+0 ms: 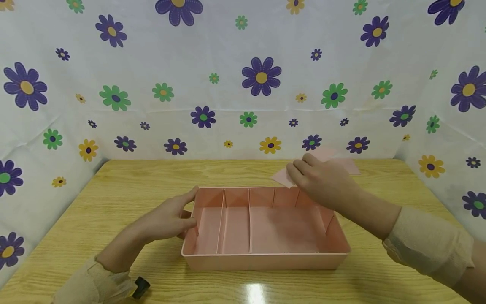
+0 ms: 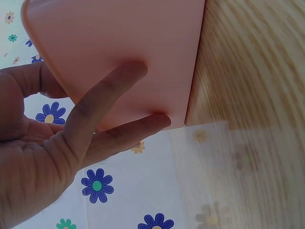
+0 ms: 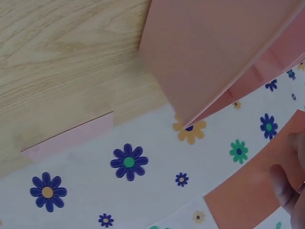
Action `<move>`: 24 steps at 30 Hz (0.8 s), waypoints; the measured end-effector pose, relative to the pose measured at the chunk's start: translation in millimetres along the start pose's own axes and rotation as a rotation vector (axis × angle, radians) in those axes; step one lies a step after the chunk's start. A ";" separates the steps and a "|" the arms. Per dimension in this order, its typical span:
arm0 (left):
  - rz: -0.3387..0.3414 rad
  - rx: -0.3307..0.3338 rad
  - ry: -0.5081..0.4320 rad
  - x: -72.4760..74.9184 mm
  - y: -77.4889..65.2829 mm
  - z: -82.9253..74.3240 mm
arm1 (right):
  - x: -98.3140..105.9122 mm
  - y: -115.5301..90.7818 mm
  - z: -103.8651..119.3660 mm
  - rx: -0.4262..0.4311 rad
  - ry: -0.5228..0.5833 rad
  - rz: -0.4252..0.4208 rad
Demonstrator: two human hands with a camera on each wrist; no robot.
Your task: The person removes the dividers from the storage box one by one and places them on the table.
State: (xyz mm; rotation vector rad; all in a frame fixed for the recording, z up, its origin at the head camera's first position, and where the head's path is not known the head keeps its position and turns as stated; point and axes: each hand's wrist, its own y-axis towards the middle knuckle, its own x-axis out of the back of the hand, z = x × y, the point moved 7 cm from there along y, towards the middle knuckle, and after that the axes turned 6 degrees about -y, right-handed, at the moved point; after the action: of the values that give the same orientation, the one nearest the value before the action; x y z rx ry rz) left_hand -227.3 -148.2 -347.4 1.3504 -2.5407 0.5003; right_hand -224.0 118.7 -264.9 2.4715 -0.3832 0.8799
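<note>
Flowered cloth [image 1: 182,86] backs the grained table [image 1: 144,179]; left hand [image 1: 167,219] grips the box [image 1: 265,261], right hand [image 1: 322,179] pinches card [image 1: 282,177] beyond it.

no text, label, brand, number or sign can be read anywhere.

Left hand [image 2: 57,143] grips a pink box [image 2: 119,28]: two fingertips touch the outer wall's face, another digit passes behind the rim. The box stands on a wood-grain table [image 2: 257,62]. White flowered cloth [image 2: 128,186] adjoins the table's edge; the surface there carries faint flower reflections.
</note>
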 end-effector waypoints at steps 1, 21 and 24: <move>0.004 -0.004 0.001 0.0 -0.2 -0.2 | -3.7 -1.8 -3.9 -0.019 0.001 0.020; 0.000 -0.003 0.017 1.0 1.3 1.4 | -87.9 -67.1 -59.9 -0.346 0.226 0.418; 0.005 -0.006 0.018 0.7 1.0 -0.1 | -99.9 -77.6 -57.4 -0.363 0.248 0.461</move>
State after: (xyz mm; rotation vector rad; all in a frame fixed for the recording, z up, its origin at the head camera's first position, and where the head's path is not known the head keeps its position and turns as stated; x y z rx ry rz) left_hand -228.5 -148.2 -347.3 1.3321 -2.5293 0.5027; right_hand -297.0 224.3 -318.1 1.9411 -0.9540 1.1633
